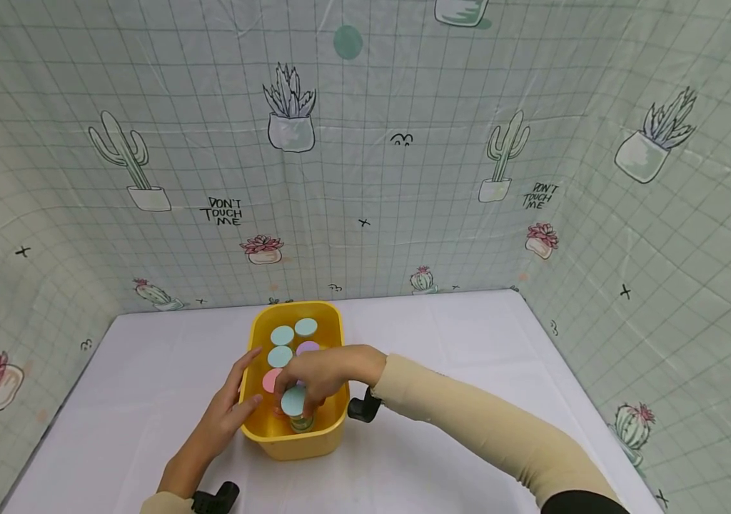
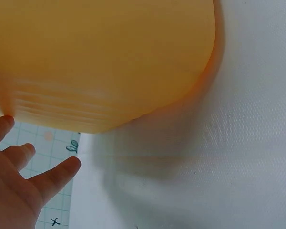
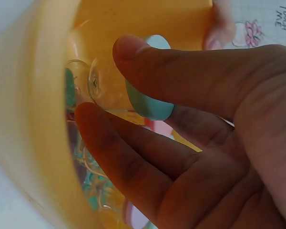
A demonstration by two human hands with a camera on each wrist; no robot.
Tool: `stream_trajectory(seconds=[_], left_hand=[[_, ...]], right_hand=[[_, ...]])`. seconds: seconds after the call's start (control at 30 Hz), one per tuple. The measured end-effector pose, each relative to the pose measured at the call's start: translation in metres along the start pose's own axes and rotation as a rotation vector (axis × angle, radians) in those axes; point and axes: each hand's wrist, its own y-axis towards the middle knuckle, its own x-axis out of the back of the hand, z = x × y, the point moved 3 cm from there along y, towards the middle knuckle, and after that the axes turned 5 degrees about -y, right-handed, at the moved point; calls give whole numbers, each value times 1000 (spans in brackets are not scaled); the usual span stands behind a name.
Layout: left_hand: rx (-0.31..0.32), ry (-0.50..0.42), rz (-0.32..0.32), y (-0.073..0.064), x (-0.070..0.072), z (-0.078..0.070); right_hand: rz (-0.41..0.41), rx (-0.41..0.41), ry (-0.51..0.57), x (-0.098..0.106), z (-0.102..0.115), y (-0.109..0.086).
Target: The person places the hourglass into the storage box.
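Observation:
A yellow plastic bin [image 1: 295, 448] holds several small clear jars with round lids in light blue, pink and purple. Inside its near end, my right hand [image 1: 323, 375] holds a jar with a light-blue lid [image 1: 293, 401], thumb on one side and fingers on the other. The right wrist view shows the thumb across that lid [image 3: 150, 105] and the clear jar body [image 3: 109, 90] beyond the fingers. Against the bin's left rim rests my left hand [image 1: 220, 421], its fingers spread and fairly straight. A fingertip meets the bin's outer wall [image 2: 100, 57] in the left wrist view.
The bin stands on a white-covered table [image 1: 442, 400]. Behind and beside it hangs a grid-patterned cloth [image 1: 365, 178] with cactus drawings. Inside the bin, more lidded jars stand toward the far end, including one with a pink lid [image 1: 271, 380].

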Motion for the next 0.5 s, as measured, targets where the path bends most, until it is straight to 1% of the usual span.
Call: stream_trajectory(seconds=[0.07, 0.27, 0.33, 0.5], left_hand=[[-2, 1, 1, 0, 0, 1], [9, -3, 13, 1, 1, 2], [19, -12, 17, 2, 2, 3], [30, -21, 20, 2, 1, 4]], right_hand=[[5, 9, -14, -2, -1, 3], [-11, 41, -119, -6, 0, 12], [-16, 36, -135, -6, 1, 13], [-23, -1, -130, -8, 2, 13]])
